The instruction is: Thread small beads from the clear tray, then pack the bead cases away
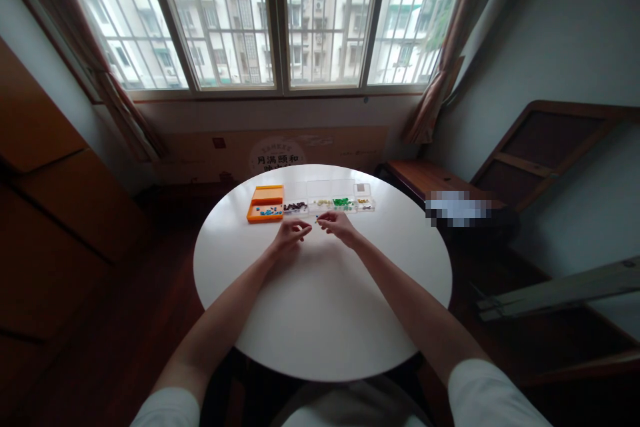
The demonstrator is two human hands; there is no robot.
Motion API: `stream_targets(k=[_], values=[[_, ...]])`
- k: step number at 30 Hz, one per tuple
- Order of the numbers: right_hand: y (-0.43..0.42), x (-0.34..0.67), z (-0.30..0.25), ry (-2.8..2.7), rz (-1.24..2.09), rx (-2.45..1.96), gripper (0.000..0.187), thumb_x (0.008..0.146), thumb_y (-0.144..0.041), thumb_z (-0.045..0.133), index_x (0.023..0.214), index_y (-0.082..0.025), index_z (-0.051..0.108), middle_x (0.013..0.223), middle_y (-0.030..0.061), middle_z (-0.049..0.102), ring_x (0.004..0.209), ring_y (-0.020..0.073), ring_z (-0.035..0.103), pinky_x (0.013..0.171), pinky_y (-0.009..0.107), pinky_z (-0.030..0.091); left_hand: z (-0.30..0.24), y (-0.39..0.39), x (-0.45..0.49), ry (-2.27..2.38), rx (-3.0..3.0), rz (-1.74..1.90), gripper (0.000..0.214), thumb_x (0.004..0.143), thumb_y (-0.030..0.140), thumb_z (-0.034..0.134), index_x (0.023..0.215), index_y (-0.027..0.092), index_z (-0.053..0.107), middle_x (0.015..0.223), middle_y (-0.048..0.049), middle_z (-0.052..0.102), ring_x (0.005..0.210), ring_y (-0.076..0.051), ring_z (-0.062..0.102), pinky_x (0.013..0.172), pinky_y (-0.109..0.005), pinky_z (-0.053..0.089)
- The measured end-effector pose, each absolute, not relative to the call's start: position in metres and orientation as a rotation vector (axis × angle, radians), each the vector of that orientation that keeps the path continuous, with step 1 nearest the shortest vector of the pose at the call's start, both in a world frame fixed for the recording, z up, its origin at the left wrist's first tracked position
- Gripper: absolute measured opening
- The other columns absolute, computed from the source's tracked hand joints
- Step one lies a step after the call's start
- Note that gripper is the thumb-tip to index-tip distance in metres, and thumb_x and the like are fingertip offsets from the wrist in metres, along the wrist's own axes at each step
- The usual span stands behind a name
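My left hand is held low over the white round table, thumb and index finger pinched together. Whatever lies between those fingertips is too small to make out. My right hand faces it a short way off, its fingers closed on small blue and yellow beads. Just beyond my left hand stands an open orange box with blue beads in it. Beside it, clear plastic boxes hold dark beads, pale yellow beads and green beads.
The clear boxes' raised lids stand along the table's far side. Past the table are a long printed carton and a barred window. A wooden bench is at the right, and wooden cabinets line the left.
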State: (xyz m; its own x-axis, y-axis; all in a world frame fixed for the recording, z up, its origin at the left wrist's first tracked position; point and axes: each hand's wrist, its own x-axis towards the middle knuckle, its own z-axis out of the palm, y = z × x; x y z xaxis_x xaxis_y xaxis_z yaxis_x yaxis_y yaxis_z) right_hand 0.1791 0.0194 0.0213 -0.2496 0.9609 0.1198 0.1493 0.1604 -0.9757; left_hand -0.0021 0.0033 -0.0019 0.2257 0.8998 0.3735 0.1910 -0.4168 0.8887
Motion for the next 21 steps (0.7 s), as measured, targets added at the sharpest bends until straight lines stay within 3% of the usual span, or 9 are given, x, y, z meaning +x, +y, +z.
stream_targets(k=[5,21], values=[[0.0,0.162,0.009,-1.338,1.327,-1.022,0.025,0.058,-0.033,0.067,0.074,-0.014,0.063,0.062,0.0018,0.061,0.055,0.0105,0.054,0.049,0.022,0.041,-0.002,0.003,-0.002,0.972,1.808,1.24,0.034,0.067,0.041,0.065,0.079,0.009,0.067,0.068,-0.0047,0.06,0.045,-0.006,0.052,0.039,-0.017,0.043],[-0.004,0.162,-0.006,-1.38,1.218,-1.003,0.028,0.059,-0.038,0.067,0.068,-0.012,0.063,0.051,0.0009,0.057,0.044,0.0089,0.047,0.043,0.023,0.038,-0.003,0.001,0.0,0.926,1.853,1.249,0.032,0.066,0.041,0.065,0.074,0.01,0.068,0.064,-0.0027,0.056,0.047,-0.006,0.051,0.041,-0.017,0.044]])
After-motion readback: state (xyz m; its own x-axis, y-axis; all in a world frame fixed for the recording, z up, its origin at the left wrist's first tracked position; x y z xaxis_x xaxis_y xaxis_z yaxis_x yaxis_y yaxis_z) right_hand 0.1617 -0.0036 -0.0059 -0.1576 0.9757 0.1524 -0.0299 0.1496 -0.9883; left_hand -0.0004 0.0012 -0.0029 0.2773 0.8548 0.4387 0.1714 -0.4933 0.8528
